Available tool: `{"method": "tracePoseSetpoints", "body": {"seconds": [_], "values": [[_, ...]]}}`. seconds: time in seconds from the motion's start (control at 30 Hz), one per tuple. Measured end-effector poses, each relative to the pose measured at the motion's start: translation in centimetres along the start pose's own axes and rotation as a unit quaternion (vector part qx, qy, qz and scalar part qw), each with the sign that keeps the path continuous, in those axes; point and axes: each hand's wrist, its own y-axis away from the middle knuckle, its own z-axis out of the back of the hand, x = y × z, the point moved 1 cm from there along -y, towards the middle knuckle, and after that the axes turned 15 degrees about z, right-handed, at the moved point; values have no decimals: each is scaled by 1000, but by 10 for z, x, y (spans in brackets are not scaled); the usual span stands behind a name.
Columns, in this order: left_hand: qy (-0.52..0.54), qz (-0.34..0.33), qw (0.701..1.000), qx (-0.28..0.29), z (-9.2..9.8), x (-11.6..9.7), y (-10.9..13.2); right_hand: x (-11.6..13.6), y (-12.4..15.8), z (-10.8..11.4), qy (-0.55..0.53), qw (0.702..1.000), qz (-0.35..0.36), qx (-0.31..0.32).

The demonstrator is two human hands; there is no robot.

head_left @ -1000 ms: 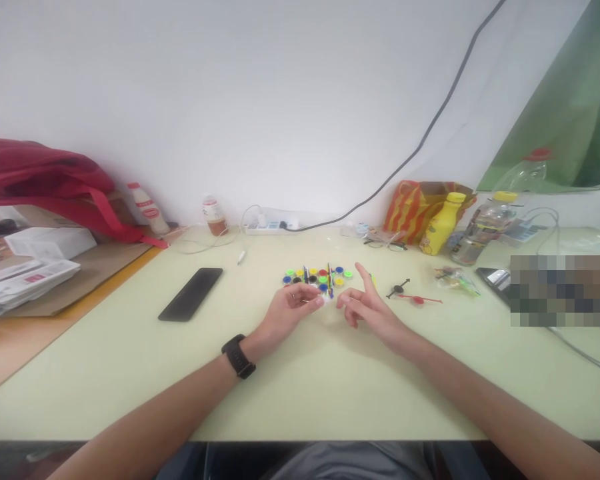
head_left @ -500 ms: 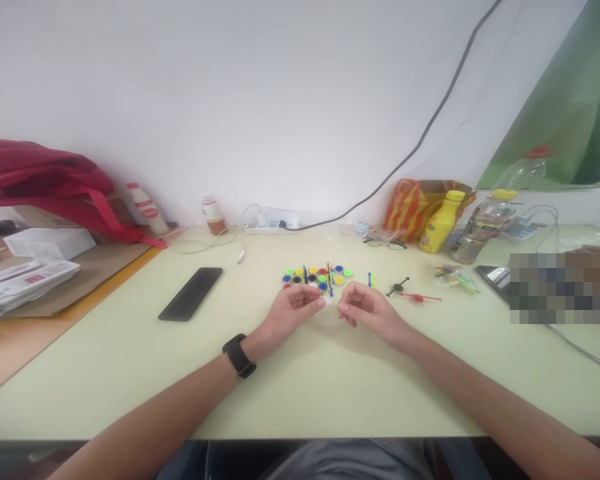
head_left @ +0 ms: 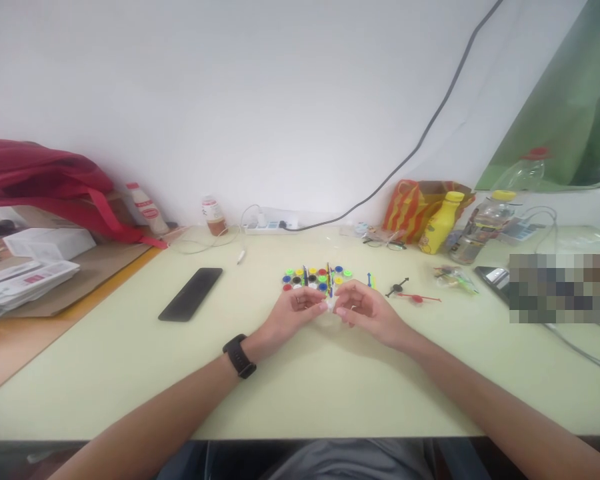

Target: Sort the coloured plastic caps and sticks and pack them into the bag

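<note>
Just in front of the coloured pieces, my left hand [head_left: 299,313] pinches a small white piece [head_left: 331,305] between thumb and fingers; its exact kind is too blurred to tell. From the other side my right hand [head_left: 370,315] closes curled fingertips on the same piece. A black watch [head_left: 239,356] sits on the left wrist. Beyond the hands lie several round coloured discs [head_left: 322,272] with thin dark sticks among them, partly covered by my fingers. Right of these are a blue and green arrow [head_left: 370,279], a black spinner [head_left: 398,287] and a red spinner [head_left: 418,299].
A black phone [head_left: 191,294] lies left. Bottles, including a yellow bottle [head_left: 441,223], stand by a striped bag [head_left: 403,210] at the back right. A power strip [head_left: 271,227] runs along the wall. A small plastic bag [head_left: 453,278] of parts lies right; white boxes [head_left: 50,243] are left.
My right hand has moved slightly left, bringing its fingertips to the white piece in my left hand. The left hand has barely moved.
</note>
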Motion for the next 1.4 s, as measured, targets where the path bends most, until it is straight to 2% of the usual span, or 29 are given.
{"method": "tracePoseSetpoints", "body": {"seconds": [0.23, 0.33, 0.43, 0.57, 0.63, 0.93, 1.07, 1.17, 1.27, 1.4], "values": [[24, -10, 999, -37, 0, -3, 0, -11, 2, 2, -33, 996, -64, -57], [31, -17, 998, -59, 1, -2, -1, -9, 2, 3, -71, 994, -88, 1], [37, -13, 997, -63, 2, -1, -2, -5, 1, 6, -112, 990, -77, 44], [23, -4, 998, -57, 0, -1, -2, -7, -1, 9, -109, 991, -73, -14], [11, -3, 999, -45, 0, -2, -1, -8, -2, 8, -95, 993, -64, -24], [-31, -3, 1000, 2, 1, 3, -2, -2, -1, 3, -46, 999, -26, 13], [-46, -22, 998, 32, -3, 1, 1, -4, 1, -1, 28, 999, -13, 10], [-87, -48, 994, 40, -6, 0, 4, -5, 1, -5, 57, 998, -7, 22], [-174, -82, 981, 10, -8, -1, 7, -6, 1, -4, 41, 998, -13, 37], [-286, -104, 952, 13, -10, -1, 14, -7, -3, 13, 79, 997, 0, 25]]}}
